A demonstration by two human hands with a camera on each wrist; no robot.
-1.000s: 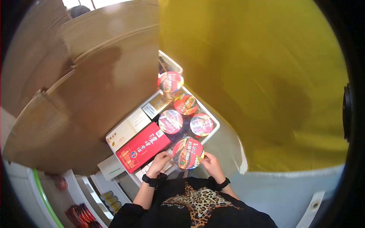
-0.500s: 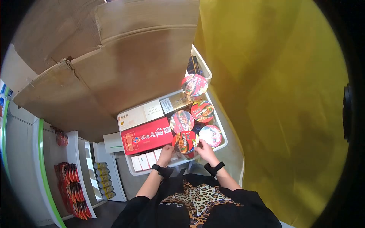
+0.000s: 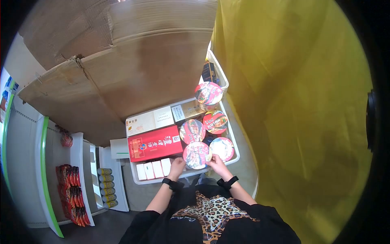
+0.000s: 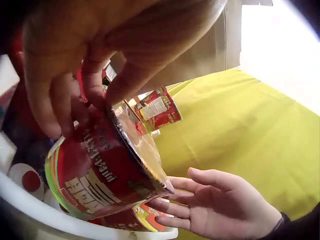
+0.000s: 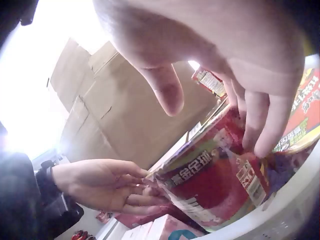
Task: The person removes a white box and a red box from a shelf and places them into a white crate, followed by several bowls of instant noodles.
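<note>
An instant noodle bucket [image 3: 197, 155] with a shiny red lid stands at the near side of a white basket [image 3: 140, 182], between the hands. My left hand [image 3: 176, 167] holds its left side, thumb at the lid's rim and fingers bent down the wall in the left wrist view. On the opposite side my right hand [image 3: 218, 164] touches the wall with nearly straight fingers; its thumb [image 5: 170, 95] stands away from the lid in the right wrist view. Close around are more noodle buckets, one behind [image 3: 192, 131] and one to the right [image 3: 221, 149].
A red carton [image 3: 155, 143], pale cartons [image 3: 150, 121] and small white boxes [image 3: 154, 169] fill the basket's left part. Cardboard [image 3: 162, 69] rises behind it, a yellow sheet [image 3: 292, 122] on the right. Shelves with red packets [image 3: 73, 195] and cans [image 3: 107, 187] stand left.
Both hands have carried the noodle bucket away from the body, down into the basket's near side. The right thumb now stands off the lid. The head view has shifted, showing more shelving.
</note>
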